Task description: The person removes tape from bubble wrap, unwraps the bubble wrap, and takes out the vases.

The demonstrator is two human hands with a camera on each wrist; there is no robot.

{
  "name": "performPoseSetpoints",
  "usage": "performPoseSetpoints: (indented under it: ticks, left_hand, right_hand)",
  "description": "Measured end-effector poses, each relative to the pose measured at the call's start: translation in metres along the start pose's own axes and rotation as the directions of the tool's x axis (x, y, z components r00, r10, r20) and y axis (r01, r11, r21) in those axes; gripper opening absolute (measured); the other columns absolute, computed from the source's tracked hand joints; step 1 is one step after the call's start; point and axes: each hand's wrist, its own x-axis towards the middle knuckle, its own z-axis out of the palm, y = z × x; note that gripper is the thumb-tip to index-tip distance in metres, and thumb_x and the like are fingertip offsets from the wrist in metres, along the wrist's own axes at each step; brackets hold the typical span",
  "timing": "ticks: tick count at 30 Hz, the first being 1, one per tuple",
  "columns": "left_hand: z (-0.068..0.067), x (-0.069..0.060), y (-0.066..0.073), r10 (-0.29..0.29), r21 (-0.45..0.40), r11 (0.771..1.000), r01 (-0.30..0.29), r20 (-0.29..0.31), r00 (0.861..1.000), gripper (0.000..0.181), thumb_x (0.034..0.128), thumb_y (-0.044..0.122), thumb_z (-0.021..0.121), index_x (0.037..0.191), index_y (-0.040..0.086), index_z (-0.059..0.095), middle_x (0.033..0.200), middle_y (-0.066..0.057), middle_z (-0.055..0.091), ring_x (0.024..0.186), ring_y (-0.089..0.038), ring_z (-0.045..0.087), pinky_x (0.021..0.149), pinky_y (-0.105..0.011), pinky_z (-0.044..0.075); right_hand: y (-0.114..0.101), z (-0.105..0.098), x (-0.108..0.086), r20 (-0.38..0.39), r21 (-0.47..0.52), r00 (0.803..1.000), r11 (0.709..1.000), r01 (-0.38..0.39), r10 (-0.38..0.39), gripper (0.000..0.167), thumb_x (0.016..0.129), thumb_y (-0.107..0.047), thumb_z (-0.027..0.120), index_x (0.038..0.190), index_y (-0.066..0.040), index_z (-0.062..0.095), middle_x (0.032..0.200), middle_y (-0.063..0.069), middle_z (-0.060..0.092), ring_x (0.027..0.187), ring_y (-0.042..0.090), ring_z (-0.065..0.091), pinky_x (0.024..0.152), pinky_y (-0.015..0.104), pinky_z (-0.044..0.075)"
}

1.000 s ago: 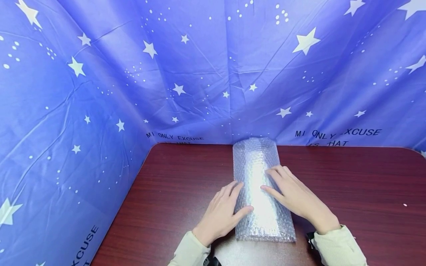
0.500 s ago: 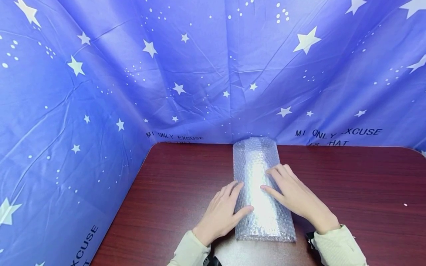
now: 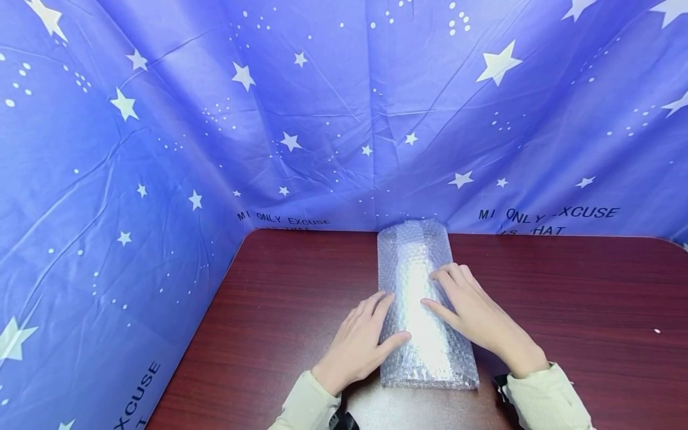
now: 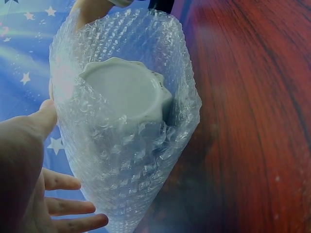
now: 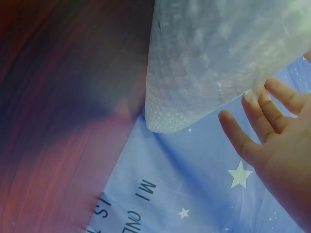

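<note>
On the table (image 3: 279, 286) the bubble wrap (image 3: 424, 322) lies lengthwise, unmoved this past second; the left hand (image 3: 355, 346) and right hand (image 3: 475, 313) rest on its 2 sides, fingers relaxed, gripping nothing — work seems paused — with 1 white scalloped piece (image 4: 121, 92) inside.

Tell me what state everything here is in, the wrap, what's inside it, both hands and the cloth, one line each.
Bubble wrap: around a pale object, near end open
Pale object: inside, its scalloped end showing
Left hand: spread, touching the wrap
Right hand: fingers against the wrap
Starry cloth: hanging, creased
</note>
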Motion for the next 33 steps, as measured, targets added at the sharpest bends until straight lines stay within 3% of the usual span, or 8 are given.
performPoseSetpoints:
  ticks: [6, 17, 33]
  left_hand:
    - [0.000, 0.000, -0.001, 0.006, 0.006, 1.000, -0.006, -0.004, 1.000, 0.077, 0.0984, 0.068, 0.029, 0.154, 0.016, 0.033, 0.155, -0.007, 0.040, 0.140, -0.024, 0.043, 0.111, -0.046, 0.042]
    - [-0.002, 0.001, -0.001, 0.004, 0.006, 1.000, -0.004, -0.004, 1.000, 0.077, 0.0982, 0.068, 0.031, 0.154, 0.016, 0.034, 0.155, -0.006, 0.041, 0.139, -0.023, 0.044, 0.111, -0.045, 0.042]
    - [-0.009, 0.000, 0.004, -0.010, -0.018, 1.000, 0.009, -0.062, 0.998, 0.076, 0.0982, 0.067, 0.034, 0.154, 0.016, 0.035, 0.155, -0.008, 0.041, 0.140, -0.025, 0.043, 0.111, -0.047, 0.042]
  right_hand:
    - [-0.001, 0.002, 0.000, 0.017, 0.021, 1.000, 0.999, -0.024, 0.024, 0.033, 0.097, -0.028, 0.065, 0.116, -0.003, 0.055, 0.113, 0.005, 0.053, 0.101, 0.017, 0.045, 0.084, 0.039, 0.046]
    - [-0.002, 0.003, 0.001, -0.015, 0.039, 1.000, 0.999, 0.001, -0.001, 0.034, 0.094, -0.022, 0.068, 0.116, -0.002, 0.052, 0.110, 0.007, 0.052, 0.098, 0.015, 0.044, 0.082, 0.037, 0.046]
    - [-0.014, 0.001, 0.003, 0.045, 0.114, 0.999, 0.993, -0.017, 0.012, 0.036, 0.101, -0.032, 0.058, 0.127, -0.008, 0.054, 0.124, 0.003, 0.052, 0.113, 0.017, 0.046, 0.093, 0.044, 0.047]
